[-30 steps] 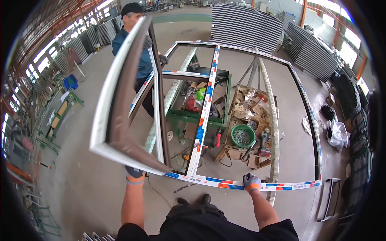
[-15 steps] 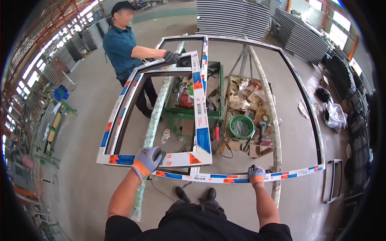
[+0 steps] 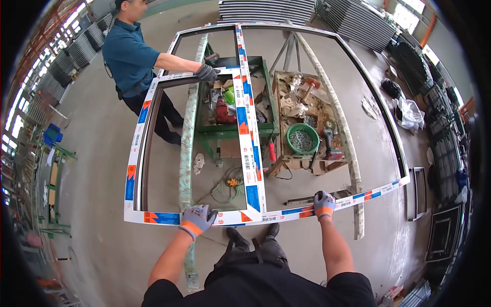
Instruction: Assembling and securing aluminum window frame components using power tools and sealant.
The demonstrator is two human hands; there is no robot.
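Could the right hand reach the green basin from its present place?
Probably yes, if the right hand lets go of the large frame: the green basin stands beyond its near edge, and the opening looks free, though some leaning may be needed.

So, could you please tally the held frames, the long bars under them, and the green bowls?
Held frames: 2 (small frame, large frame)
Long bars: 2 (left bar, right bar)
Green bowl: 1
Total: 5
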